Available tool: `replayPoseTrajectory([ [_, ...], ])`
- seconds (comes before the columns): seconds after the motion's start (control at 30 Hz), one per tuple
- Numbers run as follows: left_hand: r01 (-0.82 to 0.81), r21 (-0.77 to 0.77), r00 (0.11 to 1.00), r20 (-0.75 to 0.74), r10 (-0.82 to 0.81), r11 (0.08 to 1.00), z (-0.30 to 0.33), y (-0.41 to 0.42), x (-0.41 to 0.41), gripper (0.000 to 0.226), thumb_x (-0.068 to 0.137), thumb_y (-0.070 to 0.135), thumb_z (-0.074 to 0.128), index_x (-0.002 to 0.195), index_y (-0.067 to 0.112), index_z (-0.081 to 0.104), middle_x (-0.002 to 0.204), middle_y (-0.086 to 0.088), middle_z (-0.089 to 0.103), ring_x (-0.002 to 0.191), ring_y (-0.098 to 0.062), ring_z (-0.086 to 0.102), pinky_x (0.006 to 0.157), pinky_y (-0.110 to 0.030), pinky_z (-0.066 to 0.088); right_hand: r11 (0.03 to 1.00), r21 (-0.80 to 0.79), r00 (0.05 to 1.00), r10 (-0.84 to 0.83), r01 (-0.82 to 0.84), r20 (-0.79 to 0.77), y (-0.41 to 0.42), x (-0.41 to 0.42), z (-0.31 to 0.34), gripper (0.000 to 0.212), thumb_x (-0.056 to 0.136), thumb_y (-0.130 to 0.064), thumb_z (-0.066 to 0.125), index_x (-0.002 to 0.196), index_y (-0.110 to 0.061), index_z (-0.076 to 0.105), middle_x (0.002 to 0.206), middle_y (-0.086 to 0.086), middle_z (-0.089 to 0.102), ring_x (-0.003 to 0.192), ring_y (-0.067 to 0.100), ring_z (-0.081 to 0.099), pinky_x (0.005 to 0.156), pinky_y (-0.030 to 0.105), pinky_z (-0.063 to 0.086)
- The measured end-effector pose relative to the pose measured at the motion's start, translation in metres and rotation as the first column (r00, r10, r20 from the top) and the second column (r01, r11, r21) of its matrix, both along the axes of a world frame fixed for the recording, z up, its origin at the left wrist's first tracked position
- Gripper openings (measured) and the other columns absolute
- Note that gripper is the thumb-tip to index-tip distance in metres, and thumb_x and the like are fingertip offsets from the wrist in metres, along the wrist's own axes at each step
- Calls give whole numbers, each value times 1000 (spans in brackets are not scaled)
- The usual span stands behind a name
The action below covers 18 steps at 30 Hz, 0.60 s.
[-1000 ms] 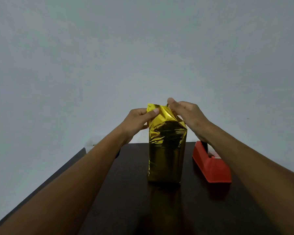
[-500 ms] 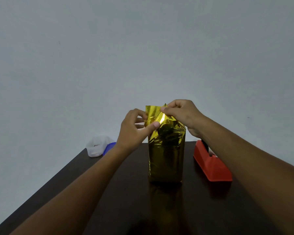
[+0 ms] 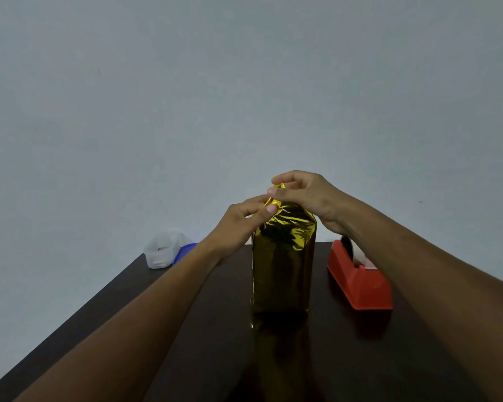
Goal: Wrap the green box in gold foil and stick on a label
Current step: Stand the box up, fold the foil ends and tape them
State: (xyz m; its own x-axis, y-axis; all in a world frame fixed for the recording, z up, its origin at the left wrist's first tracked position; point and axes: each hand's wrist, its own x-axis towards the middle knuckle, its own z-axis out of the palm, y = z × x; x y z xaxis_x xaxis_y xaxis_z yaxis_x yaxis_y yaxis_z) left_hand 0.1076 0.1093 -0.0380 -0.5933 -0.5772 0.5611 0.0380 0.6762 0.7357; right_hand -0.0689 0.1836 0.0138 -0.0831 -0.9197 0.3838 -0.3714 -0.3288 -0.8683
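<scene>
One foil-wrapped box (image 3: 283, 262) stands upright at centre frame on the counter (image 3: 186, 329); two hands, left hand (image 3: 241, 224) and right hand (image 3: 305, 195), fingers curled, pinch its gathered top. One red tape dispenser (image 3: 360, 282) sits right, one white tub (image 3: 161, 250) left.

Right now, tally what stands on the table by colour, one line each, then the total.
Gold: 1, the foil-wrapped box, pinched at its top by the left hand and right hand
Red: 1, the tape dispenser
White: 1, the plastic container
Blue: 1, the lid beside that container
Total: 4
</scene>
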Motion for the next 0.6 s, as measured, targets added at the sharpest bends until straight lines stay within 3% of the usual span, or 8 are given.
replayPoseTrajectory([
  [0.13,83,91,996,17,-85,992,2,5,1,37,105,38,50,127,17,70,149,9,54,140,-10,47,122,-44,29,1000,-10,1000,-7,7,5,0,1,-1,17,84,-32,81,85,-17,72,79,-5,73,75,11,68,67,25,49],
  [0.23,96,88,995,12,-97,991,-1,4,1,38,107,35,47,130,14,69,147,8,56,139,-10,48,121,-38,32,999,-36,999,-31,32,25,-2,-2,-5,31,78,-43,85,97,-21,75,106,1,73,98,16,70,80,30,56],
  [0.3,91,90,996,-9,-91,992,-2,5,1,37,108,29,45,127,8,69,144,9,59,134,-6,52,111,-22,39,997,-33,997,-76,76,19,-3,-5,-9,57,66,-58,86,112,-30,70,128,5,62,115,21,64,97,39,54],
  [0.4,71,95,997,-11,-70,993,-1,5,0,35,107,26,47,127,7,69,141,8,61,129,-4,57,99,-14,44,991,3,991,-137,137,-3,-2,-12,-19,72,72,-54,84,133,-27,56,132,6,53,119,22,59,100,37,51],
  [0.47,43,133,999,-8,-42,990,0,3,-3,35,105,25,53,138,15,61,144,3,59,123,-7,61,91,-13,48,987,39,988,-153,153,2,-4,-18,-29,74,76,-51,83,136,-23,51,129,7,59,113,22,63,100,36,51],
  [0.53,-37,186,999,0,38,982,3,-1,-7,56,101,26,62,152,30,42,153,2,44,128,-11,55,85,-13,50,982,75,985,-174,173,11,-5,-22,-36,70,77,-52,82,132,-21,53,123,9,64,108,21,67,101,38,51],
  [0.6,-108,264,994,27,105,958,6,-7,-10,79,95,29,70,159,37,24,159,-3,32,139,-20,44,98,-24,46,976,87,979,-202,199,24,-9,-24,-42,67,76,-53,82,128,-21,56,122,8,64,108,21,67,101,41,52],
])
